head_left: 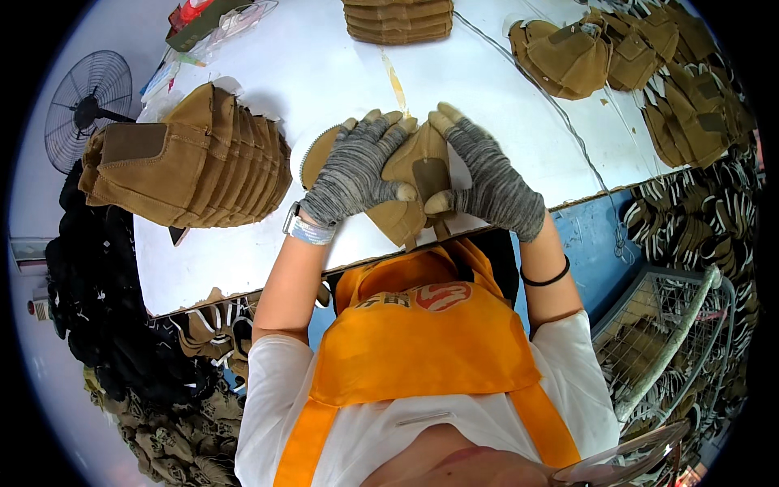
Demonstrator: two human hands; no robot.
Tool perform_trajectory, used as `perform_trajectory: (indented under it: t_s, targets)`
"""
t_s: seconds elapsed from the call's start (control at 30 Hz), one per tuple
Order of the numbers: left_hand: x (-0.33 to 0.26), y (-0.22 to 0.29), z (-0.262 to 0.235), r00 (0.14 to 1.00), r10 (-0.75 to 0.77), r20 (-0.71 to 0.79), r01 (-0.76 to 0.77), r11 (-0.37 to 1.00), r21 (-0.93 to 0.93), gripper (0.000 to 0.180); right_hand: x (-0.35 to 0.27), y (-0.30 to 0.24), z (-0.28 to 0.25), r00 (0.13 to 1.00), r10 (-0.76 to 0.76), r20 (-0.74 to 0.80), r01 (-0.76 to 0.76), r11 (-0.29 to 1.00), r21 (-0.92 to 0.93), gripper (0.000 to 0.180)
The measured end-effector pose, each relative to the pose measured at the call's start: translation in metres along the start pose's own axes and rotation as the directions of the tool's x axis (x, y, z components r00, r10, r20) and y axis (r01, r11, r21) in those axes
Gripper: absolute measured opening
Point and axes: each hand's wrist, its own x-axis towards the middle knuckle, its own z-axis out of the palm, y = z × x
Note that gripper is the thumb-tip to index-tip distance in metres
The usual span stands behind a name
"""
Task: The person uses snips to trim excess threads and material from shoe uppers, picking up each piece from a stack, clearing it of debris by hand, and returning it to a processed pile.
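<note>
Head view: the left hand [363, 166], in a grey striped glove, lies flat over a brown cloth piece [426, 154], fingers stretched out and unclenched. The right hand [487, 174], gloved alike, rests unclenched along its right side, thumb near the dark patch [431, 177]. The cloth piece lies by the near edge of the white surface [487, 73] — between both hands. Farther left stands a brown stack [203, 162]; straight ahead, another stack [398, 20]; rightward, a cable [564, 114] and more brown pieces [564, 61] — well apart from the hands.
</note>
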Motion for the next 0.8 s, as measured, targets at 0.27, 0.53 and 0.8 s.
perform_trajectory:
  t_s: [0.27,0.53,0.8]
  targets:
    - [0.034,0.018,-0.027,0.957,0.04,0.288,-0.05,0.998,0.028,0.102,-0.001,0.013,0.012,0.98,0.126,0.153,-0.139,0.988,0.075,0.11]
    - [0.023,0.024,-0.043,0.993,-0.018,-0.12,-0.004,0.984,-0.176,0.079,-0.007,0.019,0.023,0.988,0.112,0.11,-0.101,0.99,-0.101,0.115]
    - [0.018,0.0,-0.034,0.932,-0.36,-0.034,0.129,0.42,-0.898,0.045,-0.008,0.012,0.019,0.98,0.165,0.112,-0.163,0.986,-0.021,0.108]
